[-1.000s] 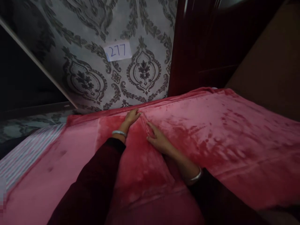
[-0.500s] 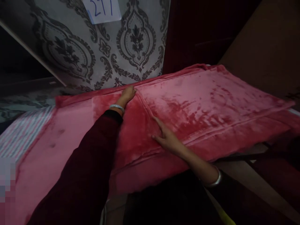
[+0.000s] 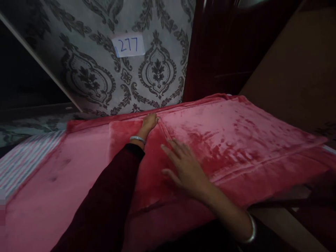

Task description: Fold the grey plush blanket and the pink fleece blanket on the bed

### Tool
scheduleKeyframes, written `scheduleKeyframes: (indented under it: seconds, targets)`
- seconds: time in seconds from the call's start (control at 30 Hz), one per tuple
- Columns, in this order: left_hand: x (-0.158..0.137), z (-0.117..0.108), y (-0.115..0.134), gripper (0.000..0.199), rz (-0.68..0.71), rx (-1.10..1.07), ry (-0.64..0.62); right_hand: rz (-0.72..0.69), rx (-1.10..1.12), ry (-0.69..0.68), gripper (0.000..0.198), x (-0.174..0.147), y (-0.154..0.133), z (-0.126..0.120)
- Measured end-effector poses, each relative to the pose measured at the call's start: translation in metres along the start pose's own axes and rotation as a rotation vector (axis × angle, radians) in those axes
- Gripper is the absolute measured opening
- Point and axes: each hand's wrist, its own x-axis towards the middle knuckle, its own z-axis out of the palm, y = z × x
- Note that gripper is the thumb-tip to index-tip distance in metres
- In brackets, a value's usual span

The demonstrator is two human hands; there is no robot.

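A red-pink plush blanket point(image 3: 231, 133) lies partly folded over itself, with a fold edge running down its middle. My left hand point(image 3: 150, 121) is at the far end of that edge, its fingers curled closed on the fabric. My right hand point(image 3: 187, 169) is over the near part of the same edge, fingers spread and slightly blurred, holding nothing. Whether its fingertips touch the pile I cannot tell. Between the hands shows a darker red stretch of the blanket.
Behind the blanket rises a patterned grey wall point(image 3: 126, 92) with a paper marked 277 point(image 3: 128, 45). A dark red panel point(image 3: 217, 52) stands right of it. Striped cloth point(image 3: 28, 154) shows at the left, under the blanket's edge.
My right hand has come off the fold edge and opened, its fingers now spread. My left hand stays at the far edge. The view has tilted up, showing more wall.
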Motion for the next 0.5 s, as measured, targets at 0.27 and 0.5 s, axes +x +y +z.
scheduleKeyframes:
  seconds: [0.27,0.5]
  targets:
    - [0.010,0.012,-0.014,0.034,0.059,0.014,0.001,0.000,-0.086,-0.280,0.086,-0.009,0.007,0.041]
    - [0.013,-0.002,-0.019,0.035,0.103,-0.072,-0.013,0.041,-0.158,-0.379,0.081,-0.006,0.000,0.030]
